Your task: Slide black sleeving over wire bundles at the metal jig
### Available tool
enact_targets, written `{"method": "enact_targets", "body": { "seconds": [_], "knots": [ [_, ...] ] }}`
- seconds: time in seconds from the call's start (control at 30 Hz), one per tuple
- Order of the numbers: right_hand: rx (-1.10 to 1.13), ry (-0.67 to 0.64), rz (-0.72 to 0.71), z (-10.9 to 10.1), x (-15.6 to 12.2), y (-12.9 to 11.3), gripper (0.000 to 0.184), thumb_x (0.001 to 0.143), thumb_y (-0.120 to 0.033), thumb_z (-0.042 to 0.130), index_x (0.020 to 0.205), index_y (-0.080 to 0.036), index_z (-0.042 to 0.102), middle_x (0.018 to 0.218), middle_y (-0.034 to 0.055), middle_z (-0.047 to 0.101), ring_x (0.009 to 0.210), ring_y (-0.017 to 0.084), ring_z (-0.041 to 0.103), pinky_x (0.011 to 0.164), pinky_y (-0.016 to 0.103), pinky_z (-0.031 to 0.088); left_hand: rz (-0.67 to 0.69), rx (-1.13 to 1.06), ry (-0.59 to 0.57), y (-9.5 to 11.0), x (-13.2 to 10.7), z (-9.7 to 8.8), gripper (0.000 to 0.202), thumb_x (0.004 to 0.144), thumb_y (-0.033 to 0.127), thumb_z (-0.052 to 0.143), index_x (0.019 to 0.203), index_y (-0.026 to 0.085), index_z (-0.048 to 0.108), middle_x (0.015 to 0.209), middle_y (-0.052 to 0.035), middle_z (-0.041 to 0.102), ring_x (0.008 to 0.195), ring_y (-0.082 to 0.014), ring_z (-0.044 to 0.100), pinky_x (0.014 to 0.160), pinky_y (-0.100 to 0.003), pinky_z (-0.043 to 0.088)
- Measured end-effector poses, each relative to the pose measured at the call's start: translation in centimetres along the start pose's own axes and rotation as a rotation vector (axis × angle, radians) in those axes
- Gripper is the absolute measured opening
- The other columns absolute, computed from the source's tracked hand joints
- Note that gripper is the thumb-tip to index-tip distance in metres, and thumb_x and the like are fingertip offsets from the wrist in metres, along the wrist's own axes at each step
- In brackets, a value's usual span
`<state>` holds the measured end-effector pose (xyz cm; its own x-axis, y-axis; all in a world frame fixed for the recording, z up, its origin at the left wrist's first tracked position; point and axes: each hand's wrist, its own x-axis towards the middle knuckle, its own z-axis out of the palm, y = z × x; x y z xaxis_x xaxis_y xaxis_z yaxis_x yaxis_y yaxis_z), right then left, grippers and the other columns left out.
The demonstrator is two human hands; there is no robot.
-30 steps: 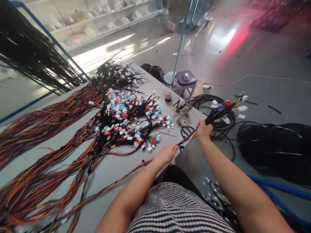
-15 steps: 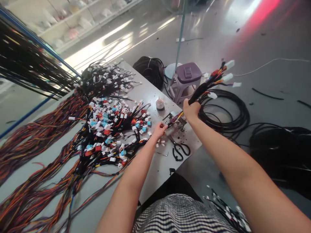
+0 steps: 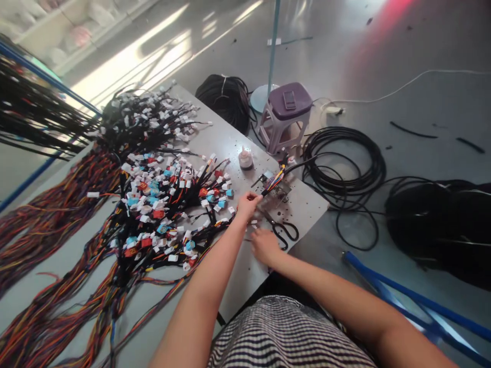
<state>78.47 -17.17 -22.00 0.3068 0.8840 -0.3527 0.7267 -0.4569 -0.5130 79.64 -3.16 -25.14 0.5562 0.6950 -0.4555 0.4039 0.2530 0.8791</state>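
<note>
Left of the metal jig, the left hand is pinched nearly shut, any hold too small to be told, just short of the coloured wire bundle laid on the jig, while below the jig the right hand is seen loosely curled, nothing visible in it, just beside black-handled scissors.

The person wears a loose top with narrow black and white horizontal stripes, the weave slightly checked where the bands cross the fabric folds. Beyond its upper edge lies a patch of plain black cloth, though which garment it belongs to is hard to tell. Both the left forearm and the right forearm are bare, as are the left hand and the right hand, with no glove or sleeve in view.
</note>
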Motion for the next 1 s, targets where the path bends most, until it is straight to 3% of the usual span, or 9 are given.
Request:
{"method": "enact_targets", "body": {
  "seconds": [0.07,0.13,0.27,0.37,0.43,0.5,0.6,0.67,1.0],
  "knots": [
    [-0.097,-0.165,-0.031,3.6,0.5,-1.9,0.025,0.085,-0.008,0.047,0.101,-0.007,0.067,0.099,0.0202,0.065,0.099,0.03,0.057,0.087,0.042,0.044,0.021,0.001,0.018,0.1,0.2,0.1,0.023,0.062,0.033,0.073,0.066,0.016,0.058,0.057,0.003,0.055,0.052,-0.0094,0.049,0.045,-0.019,0.038],
    [-0.116,-0.21,-0.037,4.8,1.9,-2.5,0.034,0.087,-0.003,0.04,0.11,-0.004,0.065,0.103,0.0208,0.064,0.101,0.028,0.058,0.09,0.042,0.045,0.036,0.004,0.022,0.3,0.4,0.3,0.022,0.062,0.032,0.073,0.066,0.016,0.058,0.058,0.003,0.056,0.053,-0.0099,0.05,0.046,-0.02,0.039],
    [-0.082,-0.229,-0.026,3.8,2.5,-1.7,0.035,0.087,-0.003,0.042,0.113,-0.006,0.065,0.112,0.0189,0.063,0.093,0.023,0.062,0.081,0.034,0.049,0.102,0.064,0.063,0.2,0.1,0.4,0.015,0.068,0.029,0.069,0.068,0.016,0.062,0.059,0.0014,0.059,0.054,-0.0121,0.052,0.052,-0.024,0.044],
    [-0.049,-0.242,0.024,2.6,-0.5,-0.1,0.028,0.09,-0.011,0.046,0.105,-0.011,0.07,0.105,0.0143,0.066,0.084,0.022,0.065,0.073,0.031,0.05,0.309,0.228,0.127,0.1,-0.8,0.5,0.014,0.076,0.029,0.064,0.07,0.017,0.065,0.067,-0.0018,0.064,0.067,-0.0158,0.058,0.069,-0.029,0.049],
    [0.06,-0.157,0.115,1.5,-3.6,1.8,0.027,0.093,-0.021,0.047,0.1,-0.017,0.072,0.101,0.01,0.068,0.09,0.023,0.065,0.075,0.031,0.05,0.445,0.338,0.154,0.0,-1.5,0.5,0.016,0.082,0.03,0.061,0.074,0.017,0.066,0.075,-0.0041,0.065,0.076,-0.0179,0.06,0.077,-0.031,0.048],
    [0.285,0.048,0.261,-0.2,-6.5,4.3,0.029,0.093,-0.032,0.047,0.096,-0.02,0.074,0.097,0.0067,0.07,0.092,0.024,0.065,0.078,0.031,0.049,0.509,0.401,0.157,-0.1,-2.1,0.5,0.018,0.085,0.031,0.058,0.077,0.018,0.066,0.079,-0.0055,0.065,0.08,-0.019,0.06,0.079,-0.031,0.047],
    [0.631,0.43,0.452,-2.9,-8.8,7.6,0.04,0.086,-0.047,0.05,0.09,-0.017,0.076,0.084,0.0063,0.071,0.081,0.024,0.065,0.074,0.031,0.049,0.513,0.415,0.15,-0.1,-2.3,0.5,0.017,0.086,0.029,0.057,0.079,0.018,0.066,0.081,-0.006,0.066,0.082,-0.0195,0.061,0.079,-0.031,0.046],
    [0.773,0.578,0.501,-4.1,-8.7,8.7,0.047,0.078,-0.056,0.054,0.084,-0.015,0.076,0.078,0.0069,0.07,0.074,0.024,0.063,0.068,0.031,0.048,0.478,0.401,0.152,-0.1,-2.1,0.4,0.015,0.085,0.028,0.058,0.079,0.018,0.067,0.081,-0.0057,0.067,0.082,-0.0194,0.061,0.079,-0.03,0.046],
    [1.069,0.613,0.563,-2.4,-6.7,8.1,0.049,0.065,-0.058,0.063,0.081,-0.014,0.077,0.083,0.0084,0.072,0.08,0.026,0.064,0.076,0.035,0.048,0.422,0.364,0.179,-0.1,-2.2,0.7,0.015,0.083,0.031,0.06,0.079,0.017,0.066,0.08,-0.0054,0.067,0.078,-0.0188,0.061,0.078,-0.03,0.047]
  ]
}}
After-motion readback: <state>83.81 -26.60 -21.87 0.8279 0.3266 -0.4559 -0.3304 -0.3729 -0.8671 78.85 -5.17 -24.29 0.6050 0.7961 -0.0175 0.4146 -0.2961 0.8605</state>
